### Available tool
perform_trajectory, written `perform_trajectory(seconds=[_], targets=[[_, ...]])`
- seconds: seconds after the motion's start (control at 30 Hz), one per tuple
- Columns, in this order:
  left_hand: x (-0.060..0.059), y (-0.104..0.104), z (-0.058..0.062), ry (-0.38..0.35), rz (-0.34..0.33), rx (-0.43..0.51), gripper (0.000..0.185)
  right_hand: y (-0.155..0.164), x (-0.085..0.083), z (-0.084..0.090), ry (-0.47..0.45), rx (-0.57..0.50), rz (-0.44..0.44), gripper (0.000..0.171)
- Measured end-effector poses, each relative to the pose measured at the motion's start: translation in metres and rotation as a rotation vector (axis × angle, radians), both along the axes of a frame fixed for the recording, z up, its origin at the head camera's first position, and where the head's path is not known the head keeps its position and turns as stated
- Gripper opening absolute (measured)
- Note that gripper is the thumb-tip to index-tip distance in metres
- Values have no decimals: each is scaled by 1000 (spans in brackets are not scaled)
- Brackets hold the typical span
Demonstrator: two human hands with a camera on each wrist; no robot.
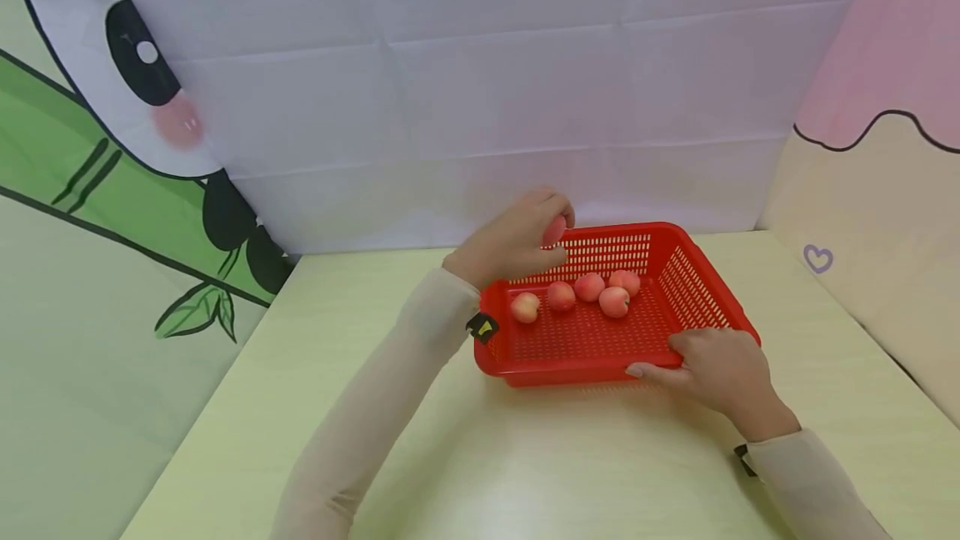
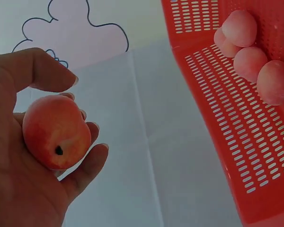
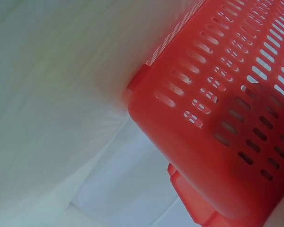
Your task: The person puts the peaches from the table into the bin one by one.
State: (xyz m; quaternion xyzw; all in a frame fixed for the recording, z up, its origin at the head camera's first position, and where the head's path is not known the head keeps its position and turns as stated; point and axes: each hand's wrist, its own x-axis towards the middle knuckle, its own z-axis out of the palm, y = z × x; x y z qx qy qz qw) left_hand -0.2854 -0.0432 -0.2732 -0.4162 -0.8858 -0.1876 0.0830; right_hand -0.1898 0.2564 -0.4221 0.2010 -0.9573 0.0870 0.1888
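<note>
A red slotted plastic basket [image 1: 678,273] stands on the pale table, with several small pink peaches [image 1: 589,287] lying in a row inside. My left hand [image 1: 517,240] hovers over the basket's far-left corner and holds one more peach [image 2: 56,132] in curled fingers; its dark stem dimple faces the left wrist camera. The basket wall [image 2: 236,142] and the peaches [image 2: 248,61] inside show to the right of that hand. My right hand [image 1: 716,369] grips the basket's near-right rim. The right wrist view shows only the basket's outer wall [image 3: 217,113] up close.
The pale yellow-green table [image 1: 525,457] runs out toward me and to the left of the basket. A white cloth backdrop [image 1: 480,107] rises just behind the basket. A printed panel [image 1: 885,190] closes the right side.
</note>
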Motion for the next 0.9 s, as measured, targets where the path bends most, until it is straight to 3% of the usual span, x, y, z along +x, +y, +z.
perform_trajectory(seconds=[0.2,0.4,0.6,0.9], targets=[[-24,11,-6,-99,-61,-32,41,-1,0,1,8,-1,-5,71],[-43,22,-23,-78,-94,-153,31,-2,1,1,22,-12,-2,71],[-45,33,-43,-89,-74,-209,37,-2,3,0,15,-9,-4,70],[-45,47,-53,-100,-48,-278,46,-2,3,2,13,-7,-10,70]])
